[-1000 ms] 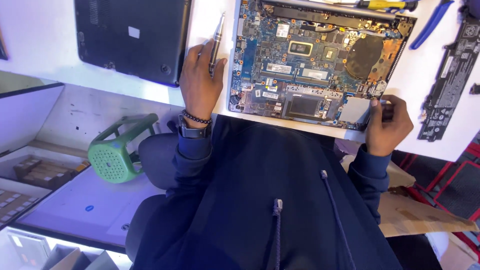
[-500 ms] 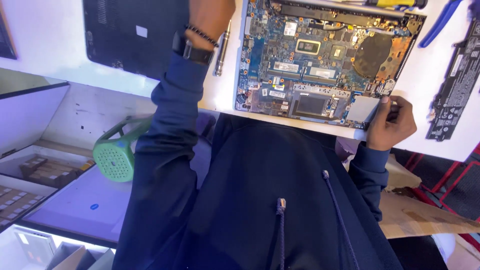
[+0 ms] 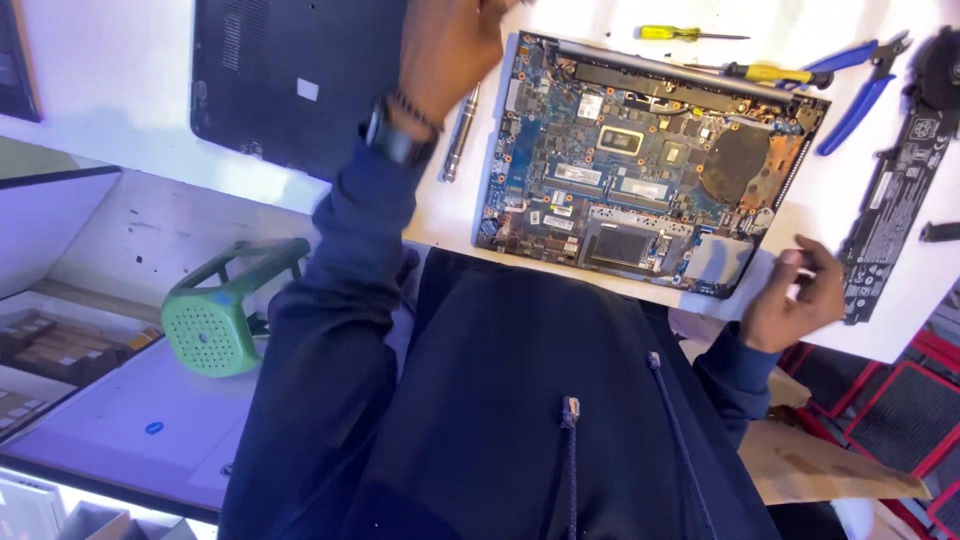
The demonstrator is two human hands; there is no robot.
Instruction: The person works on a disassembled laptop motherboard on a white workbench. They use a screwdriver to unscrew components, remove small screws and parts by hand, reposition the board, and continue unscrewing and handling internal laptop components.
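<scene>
Looking down from the head camera, an opened laptop [image 3: 640, 170] lies on the white table [image 3: 120, 90] with its blue motherboard, copper heat plate and memory slots bare. The left hand [image 3: 450, 45] is raised above the table just left of the laptop's upper corner, its back to the camera; the fingertips run out of the top of the picture, so whether they are curled or spread cannot be told, and nothing shows in its grasp. A dark watch [image 3: 395, 140] and a bead bracelet sit on that wrist. Just below the hand, a slim grey screwdriver [image 3: 458, 135] lies beside the laptop's left edge. The right hand [image 3: 795, 295] rests at the table's near edge by the laptop's lower right corner, fingers loosely bent and partly open, holding nothing that can be seen. To its right lies a long black battery [image 3: 885, 215]. Beyond the laptop are two yellow-handled screwdrivers [image 3: 685, 33] and blue-handled pliers [image 3: 860, 85]. The black bottom cover [image 3: 290, 80] lies to the left. A green stool [image 3: 225, 310] stands on the floor below.
</scene>
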